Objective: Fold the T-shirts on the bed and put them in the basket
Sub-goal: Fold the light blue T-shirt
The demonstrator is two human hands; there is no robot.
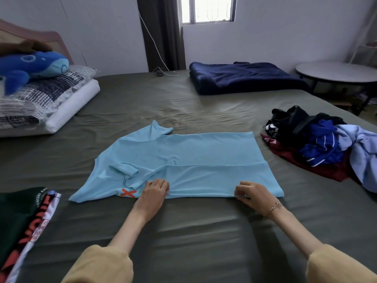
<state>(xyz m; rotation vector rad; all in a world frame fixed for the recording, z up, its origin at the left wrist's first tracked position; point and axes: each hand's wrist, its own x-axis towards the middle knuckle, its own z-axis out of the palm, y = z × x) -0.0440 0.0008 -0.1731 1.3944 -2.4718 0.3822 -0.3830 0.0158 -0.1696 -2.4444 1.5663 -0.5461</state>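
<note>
On the bed, head view: we see a grey-green sheet [183, 231] with a light blue T-shirt [183, 152] spread flat across its middle, its near long edge already folded over.
Left hand [156, 189]: fingers curled, pinching the near folded edge beside an orange X print [128, 193].
Right hand [252, 194]: fingers curled too, pinching the same edge near the hem end — a bracelet [275, 206] sits on the wrist.
Unfolded pile [318, 144]: black, blue, maroon and pale garments heaped to the right, apart from the shirt.
Near left corner: a dark green shirt [18, 217] and a printed one [40, 227].
Far side: we note a navy blanket [240, 78], folded; pillows [44, 99] with a blue plush toy [30, 66].
</note>
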